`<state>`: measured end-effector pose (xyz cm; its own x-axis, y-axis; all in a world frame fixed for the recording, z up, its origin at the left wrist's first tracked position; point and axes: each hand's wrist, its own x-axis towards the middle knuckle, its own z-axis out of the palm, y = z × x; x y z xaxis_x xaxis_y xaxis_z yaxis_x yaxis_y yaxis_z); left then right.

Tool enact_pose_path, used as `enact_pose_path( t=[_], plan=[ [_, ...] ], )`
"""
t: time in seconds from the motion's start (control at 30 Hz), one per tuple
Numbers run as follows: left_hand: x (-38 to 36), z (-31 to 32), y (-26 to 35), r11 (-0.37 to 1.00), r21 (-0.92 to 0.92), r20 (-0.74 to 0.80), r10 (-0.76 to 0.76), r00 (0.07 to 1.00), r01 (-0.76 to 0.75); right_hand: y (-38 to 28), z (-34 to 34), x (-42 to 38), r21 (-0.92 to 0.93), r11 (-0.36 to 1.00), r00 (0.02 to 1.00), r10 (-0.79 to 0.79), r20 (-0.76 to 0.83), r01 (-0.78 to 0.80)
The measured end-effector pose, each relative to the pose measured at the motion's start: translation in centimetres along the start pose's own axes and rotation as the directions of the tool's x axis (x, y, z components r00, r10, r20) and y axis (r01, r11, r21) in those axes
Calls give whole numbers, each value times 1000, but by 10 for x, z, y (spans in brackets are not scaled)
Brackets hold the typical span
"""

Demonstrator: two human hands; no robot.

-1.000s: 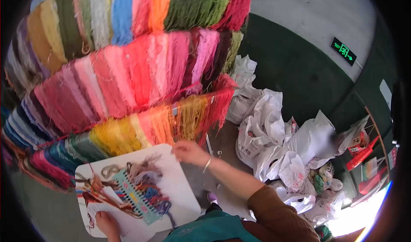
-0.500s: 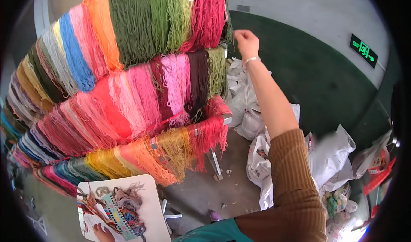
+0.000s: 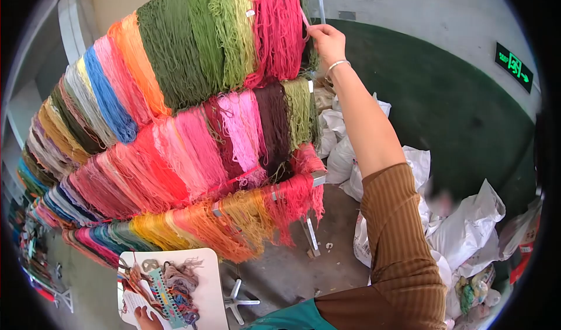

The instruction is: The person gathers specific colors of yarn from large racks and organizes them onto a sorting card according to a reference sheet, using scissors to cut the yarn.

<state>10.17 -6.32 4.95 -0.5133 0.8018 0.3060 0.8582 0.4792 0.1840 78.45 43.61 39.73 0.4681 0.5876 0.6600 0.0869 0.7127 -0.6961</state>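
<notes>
At the top right of the yarn rack, my right hand (image 3: 327,41) is closed in a pinch on a thin pink yarn strand (image 3: 304,17). Beside it hangs a thick crimson yarn skein (image 3: 277,29), with dark green yarn just below the fingers. Low in the view, my left hand (image 3: 147,319) lies with fingers apart on a white sheet of paper (image 3: 135,300). That paper rests on a small white table (image 3: 211,295), next to a teal strip with holes (image 3: 165,295) and a heap of mixed thread bundles (image 3: 182,280). Part of the left hand is cut off by the frame.
Tiers of hanging skeins in many colours fill the left, including dark green yarn (image 3: 169,44) and blue yarn (image 3: 111,96). White plastic bags (image 3: 467,225) stand on the floor at right. A metal rack foot (image 3: 311,236) and a star-shaped table base (image 3: 236,302) are on the floor.
My right hand has come in against the skeins and now pinches a pink strand; before, it was beside the rack's edge. The view has shifted slightly. My left hand stays on the paper.
</notes>
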Motion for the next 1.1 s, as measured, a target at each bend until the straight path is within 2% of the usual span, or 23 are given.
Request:
enact_pose_path(
  t=[0.03,0.07,0.13,0.17,0.23,0.27,0.33,0.47,0.5,0.53,0.6,0.7,0.77,0.83,0.9,1.03,1.1],
  plan=[
    [0,-1,2,1000,13,17,-1,1000,1,-4,-2,-6,127,991,999,42,8,-42],
    [-1,-1,3,1000,15,15,1,1000,-1,-9,-6,-10,129,991,999,43,5,-43],
    [-1,-1,5,998,65,27,20,999,-22,-13,-13,-13,318,940,991,100,85,-122],
    [0,1,4,998,64,24,23,999,-25,-16,-16,-15,320,940,992,97,82,-118],
    [4,2,7,998,53,20,20,1000,-21,-22,-20,-17,429,891,979,73,188,-148],
    [4,2,10,998,51,17,22,1000,-23,-25,-21,-18,440,886,979,68,193,-148],
    [4,-10,33,996,28,78,-82,994,80,-25,-23,-18,469,868,977,69,204,-159],
    [15,2,34,997,32,70,-72,995,70,-23,-31,-21,498,845,968,86,237,-197],
    [24,10,36,991,-90,-75,91,993,-98,-21,-33,-21,499,844,967,82,241,-196],
    [33,14,39,943,-184,-235,230,944,-276,-22,-34,-23,501,843,967,82,240,-195],
    [58,7,56,932,-160,-198,293,935,-326,-23,-36,-27,535,823,975,97,199,-191],
    [87,-43,143,869,-185,-245,412,878,-460,-17,-42,-28,540,820,976,94,198,-188],
    [104,-73,204,783,-240,-270,514,814,-574,-17,-46,-33,559,809,978,92,186,-183],
    [119,-106,268,650,-232,-325,650,687,-724,-16,-51,-39,576,797,980,94,174,-178],
    [135,-129,324,509,-293,-347,732,586,-809,-20,-56,-41,609,769,971,69,227,-197],
    [152,-178,443,205,-277,-397,865,306,-939,-26,-59,-45,598,772,961,60,271,-217],
    [161,-193,500,60,-243,-453,876,168,-968,-23,-60,-46,552,808,962,63,265,-205]
  ],
)
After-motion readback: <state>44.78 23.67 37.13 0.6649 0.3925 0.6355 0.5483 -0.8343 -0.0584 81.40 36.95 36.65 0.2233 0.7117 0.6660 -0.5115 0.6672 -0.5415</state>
